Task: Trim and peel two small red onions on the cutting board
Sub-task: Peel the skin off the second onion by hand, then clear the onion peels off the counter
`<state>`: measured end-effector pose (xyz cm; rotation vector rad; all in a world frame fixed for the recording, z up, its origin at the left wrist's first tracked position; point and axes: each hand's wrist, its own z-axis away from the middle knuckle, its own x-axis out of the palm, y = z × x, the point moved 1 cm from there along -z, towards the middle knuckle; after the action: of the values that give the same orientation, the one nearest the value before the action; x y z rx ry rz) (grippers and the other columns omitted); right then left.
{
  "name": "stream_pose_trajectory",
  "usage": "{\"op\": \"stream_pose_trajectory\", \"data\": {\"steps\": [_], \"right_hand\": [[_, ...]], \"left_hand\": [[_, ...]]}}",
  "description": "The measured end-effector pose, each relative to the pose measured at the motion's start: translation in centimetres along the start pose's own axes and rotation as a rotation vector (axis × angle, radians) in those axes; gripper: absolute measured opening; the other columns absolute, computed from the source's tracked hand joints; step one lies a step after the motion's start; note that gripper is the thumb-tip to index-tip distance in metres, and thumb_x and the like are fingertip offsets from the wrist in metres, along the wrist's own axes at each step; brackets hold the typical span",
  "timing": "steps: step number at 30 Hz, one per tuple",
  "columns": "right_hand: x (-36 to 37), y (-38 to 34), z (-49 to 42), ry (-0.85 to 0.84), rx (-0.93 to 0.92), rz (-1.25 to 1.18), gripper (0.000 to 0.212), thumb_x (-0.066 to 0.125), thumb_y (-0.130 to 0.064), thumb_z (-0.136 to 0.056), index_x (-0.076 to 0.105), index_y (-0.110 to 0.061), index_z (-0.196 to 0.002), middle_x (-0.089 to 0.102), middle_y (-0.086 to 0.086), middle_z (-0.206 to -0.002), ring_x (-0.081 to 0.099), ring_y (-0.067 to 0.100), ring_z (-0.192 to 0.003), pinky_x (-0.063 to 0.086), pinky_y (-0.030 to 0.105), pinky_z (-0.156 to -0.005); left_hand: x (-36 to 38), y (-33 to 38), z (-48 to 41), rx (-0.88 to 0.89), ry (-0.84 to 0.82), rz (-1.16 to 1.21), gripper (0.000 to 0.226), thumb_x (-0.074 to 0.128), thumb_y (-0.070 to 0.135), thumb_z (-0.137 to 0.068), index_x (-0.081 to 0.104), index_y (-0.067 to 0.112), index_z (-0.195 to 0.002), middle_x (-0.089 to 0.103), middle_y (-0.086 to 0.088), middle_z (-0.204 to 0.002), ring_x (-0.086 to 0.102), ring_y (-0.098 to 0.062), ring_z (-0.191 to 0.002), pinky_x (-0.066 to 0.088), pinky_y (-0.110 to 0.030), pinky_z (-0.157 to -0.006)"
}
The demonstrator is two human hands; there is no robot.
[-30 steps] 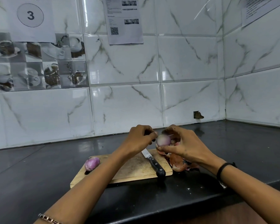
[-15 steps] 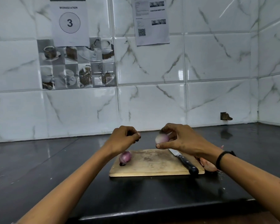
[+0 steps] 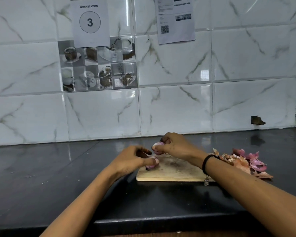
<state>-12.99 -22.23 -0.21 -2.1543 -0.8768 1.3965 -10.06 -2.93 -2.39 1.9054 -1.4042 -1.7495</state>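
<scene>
The counter (image 3: 58, 177) is black and shiny, and the wall shows in it like in a mirror. It has a few tiny pale specks on it. Behind it the wall (image 3: 178, 108) is made of big white tiles with grey-green lines like marble. At the far right the wall turns a corner. Low on the wall near that corner is a small dark broken spot (image 3: 257, 120). One patch of tiles (image 3: 97, 69) has pictures of cups, cake and coffee.

A wooden cutting board (image 3: 174, 171) lies flat on the counter. The left hand (image 3: 132, 161) is curled around a small red onion (image 3: 151, 164) that rests on the left end of the board. The right hand (image 3: 176, 146) pinches a second, paler onion (image 3: 158, 145) in its fingertips, just above the far edge of the board. The two onions are close together but not touching. The right wrist wears a black band (image 3: 206, 162) with a small charm (image 3: 206, 182) hanging from it. A pile of pink and brown onion skins (image 3: 246, 161) lies on the counter just to the right of the board.

A white paper sign (image 3: 90, 23) on the wall says "WORKSTATION" with a big 3 in a circle under it. Another paper (image 3: 175, 21) to its right has a square code and small pictures. Its words are too small to read.
</scene>
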Motion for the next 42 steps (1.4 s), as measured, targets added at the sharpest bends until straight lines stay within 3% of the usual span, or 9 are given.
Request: {"op": "stream_pose_trajectory", "data": {"steps": [4,9,13,20,23,29,35,38,42], "right_hand": [[1.8,0.5,-1.0,-0.021,0.04,-0.072,0.038,0.077,-0.043,-0.079,0.077,-0.005,-0.087,0.076,0.016,-0.09,0.072,0.028,-0.087,0.049,0.036,-0.07],[2.8,0.7,-1.0,-0.053,0.111,-0.156,0.031,0.074,-0.038,-0.086,0.077,-0.008,-0.092,0.077,0.009,-0.084,0.062,0.013,-0.071,0.044,0.031,-0.064],[3.0,1.0,-1.1,-0.055,0.163,-0.23,0.03,0.065,-0.035,-0.094,0.074,-0.006,-0.095,0.06,-0.008,-0.057,0.051,0.011,-0.057,0.038,0.028,-0.054],[3.3,1.4,-0.9,-0.008,0.152,-0.232,0.029,0.058,-0.042,-0.094,0.074,-0.017,-0.093,0.077,0.006,-0.093,0.072,0.027,-0.096,0.057,0.043,-0.091],[3.1,0.8,-0.5,-0.003,0.148,-0.17,0.031,0.055,-0.042,-0.1,0.071,-0.016,-0.103,0.075,0.003,-0.095,0.07,0.02,-0.094,0.051,0.035,-0.077],[2.3,-0.4,1.2,0.034,0.113,-0.012,0.045,0.05,-0.041,-0.104,0.071,-0.002,-0.095,0.072,0.011,-0.085,0.057,0.016,-0.073,0.04,0.031,-0.064],[1.1,-1.0,3.1,0.02,0.081,0.174,0.044,0.045,-0.046,-0.105,0.064,-0.006,-0.108,0.067,0.011,-0.099,0.052,0.015,-0.079,0.036,0.03,-0.064],[0.2,-1.2,3.7,0.017,0.063,0.237,0.041,0.042,-0.045,-0.106,0.06,-0.01,-0.095,0.059,0.003,-0.083,0.049,0.015,-0.074,0.034,0.03,-0.061],[-1.6,-0.7,4.9,0.006,0.094,0.356,0.028,0.05,-0.028,-0.104,0.064,-0.005,-0.106,0.066,0.011,-0.1,0.061,0.026,-0.091,0.043,0.035,-0.073]], "left_hand": [[0.0,0.1,0.2,0.004,0.031,-0.018,0.051,0.084,0.045,-0.075,0.063,0.027,-0.118,0.074,0.011,-0.09,0.066,0.006,-0.082,0.041,-0.01,-0.066],[-0.1,-0.1,0.1,-0.005,0.042,-0.057,0.066,0.084,0.053,-0.072,0.055,0.03,-0.127,0.071,0.009,-0.098,0.065,-0.005,-0.094,0.05,-0.026,-0.082],[0.1,-0.3,-0.1,-0.006,0.024,-0.124,0.08,0.078,0.07,-0.058,0.057,0.031,-0.125,0.072,0.014,-0.096,0.066,-0.004,-0.094,0.053,-0.035,-0.092],[0.4,-0.6,-0.1,0.005,0.081,-0.203,0.095,0.067,0.089,-0.049,0.056,0.035,-0.127,0.059,0.013,-0.127,0.056,-0.009,-0.113,0.049,-0.038,-0.1],[0.6,-0.2,0.1,0.002,0.083,-0.188,0.095,0.067,0.085,-0.055,0.053,0.031,-0.132,0.058,0.011,-0.132,0.055,-0.01,-0.115,0.048,-0.035,-0.099],[1.0,0.9,1.1,-0.016,0.123,-0.19,0.107,0.057,0.086,-0.049,0.049,0.029,-0.138,0.055,0.009,-0.141,0.054,-0.014,-0.124,0.046,-0.038,-0.102],[1.2,2.8,2.4,0.076,0.235,-0.292,0.087,0.063,0.071,-0.066,0.049,0.026,-0.139,0.052,0.009,-0.142,0.051,-0.016,-0.128,0.043,-0.042,-0.107],[2.0,3.9,2.9,0.141,0.266,-0.322,0.062,0.069,0.056,-0.079,0.054,0.026,-0.13,0.056,0.02,-0.112,0.053,-0.009,-0.114,0.043,-0.04,-0.104],[3.8,5.0,2.9,0.233,0.227,-0.316,0.051,0.066,0.056,-0.082,0.059,0.03,-0.125,0.056,0.017,-0.104,0.058,-0.01,-0.105,0.047,-0.038,-0.098]]}}
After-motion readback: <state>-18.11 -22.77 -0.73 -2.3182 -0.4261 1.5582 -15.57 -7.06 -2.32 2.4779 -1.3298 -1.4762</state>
